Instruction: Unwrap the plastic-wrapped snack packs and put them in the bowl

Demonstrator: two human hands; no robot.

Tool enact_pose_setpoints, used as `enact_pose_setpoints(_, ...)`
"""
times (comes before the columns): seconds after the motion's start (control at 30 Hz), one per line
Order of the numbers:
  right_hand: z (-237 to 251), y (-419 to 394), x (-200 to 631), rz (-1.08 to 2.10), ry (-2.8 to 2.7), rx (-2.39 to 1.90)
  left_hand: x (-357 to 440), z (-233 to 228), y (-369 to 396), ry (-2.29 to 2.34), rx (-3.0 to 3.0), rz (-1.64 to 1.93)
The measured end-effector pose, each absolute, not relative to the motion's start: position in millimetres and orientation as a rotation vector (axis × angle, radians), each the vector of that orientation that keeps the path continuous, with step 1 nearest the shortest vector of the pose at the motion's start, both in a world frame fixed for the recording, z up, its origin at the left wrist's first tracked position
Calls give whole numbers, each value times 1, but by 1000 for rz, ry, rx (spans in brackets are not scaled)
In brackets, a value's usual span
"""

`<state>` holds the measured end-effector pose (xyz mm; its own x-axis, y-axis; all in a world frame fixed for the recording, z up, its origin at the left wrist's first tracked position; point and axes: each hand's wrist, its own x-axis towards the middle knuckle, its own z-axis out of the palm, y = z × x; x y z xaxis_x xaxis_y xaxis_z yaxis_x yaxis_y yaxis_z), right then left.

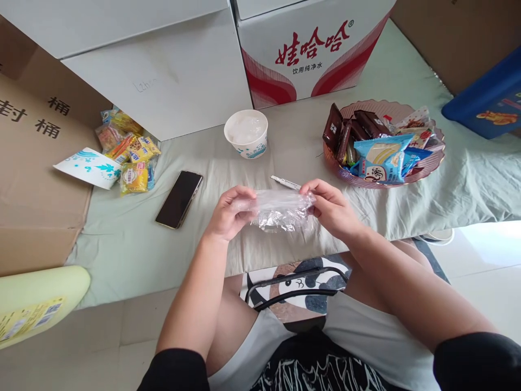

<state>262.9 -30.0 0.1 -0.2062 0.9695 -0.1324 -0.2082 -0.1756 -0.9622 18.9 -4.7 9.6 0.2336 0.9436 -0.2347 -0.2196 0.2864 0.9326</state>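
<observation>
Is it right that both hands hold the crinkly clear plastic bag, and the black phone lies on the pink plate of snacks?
Not quite. The black flat phone lies on the pale green cloth, left of the left hand. Both hands, left and right hand, do hold the crinkly clear plastic bag. The head view shows this.

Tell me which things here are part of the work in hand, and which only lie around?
In hand:
- clear plastic bag, held by left hand and right hand

Lying about:
- phone
- paper cup
- snack plate
- snack packets
- white box with red print
</observation>
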Motion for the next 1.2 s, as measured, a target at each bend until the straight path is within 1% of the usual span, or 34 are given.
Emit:
enact_pose_setpoints(0.1,-1,-30,265,1551,-1071,-1041,16,9,-3,962,999,984)
enact_pose_setpoints(0.23,-5,-29,262,1412,-1125,-1216,17,-2,-1,1108,1239,952)
enact_pose_setpoints(0.27,-6,-28,261,1381,-1111,-1253,18,-6,0,1173,1275,998)
enact_pose_setpoints(0.4,-6,-29,258,1245,-1040,-1279,23,-15,2,1432,1339,1362)
enact_pose_setpoints(0.43,-5,-30,258,1202,-1061,-1287,25,-15,0,1443,1368,1385)
enact_pose_setpoints(0.47,-5,-32,258,1156,-1102,-1297,28,-15,-2,1421,1403,1357)
enact_pose_setpoints(0.57,-3,-38,254,999,-1255,-1285,41,-16,-11,1265,1462,1107)
enact_pose_setpoints(0.63,-3,-42,250,960,-1346,-1211,51,-18,-18,1156,1447,998)
enact_pose_setpoints(0.77,-6,-49,243,1038,-1501,-1092,58,-17,-25,986,1495,848)
enact_pose_setpoints(0.87,-8,-49,242,1090,-1461,-1160,56,-10,-26,1012,1531,737)
enact_pose_setpoints(0.97,-9,-45,245,1030,-1307,-1241,54,-3,-26,1055,1473,747)
enact_pose_setpoints(1.0,-9,-44,246,1060,-1282,-1235,54,-2,-26,1036,1430,758)
enact_pose_setpoints(1.1,-7,-40,247,1318,-1254,-1177,57,-1,-22,988,1305,753)
enact_pose_setpoints(1.13,-6,-39,247,1354,-1231,-1173,58,-2,-21,1007,1280,756)
enact_pose_setpoints(1.2,-3,-39,247,1307,-1180,-1199,56,-3,-17,1083,1261,809)
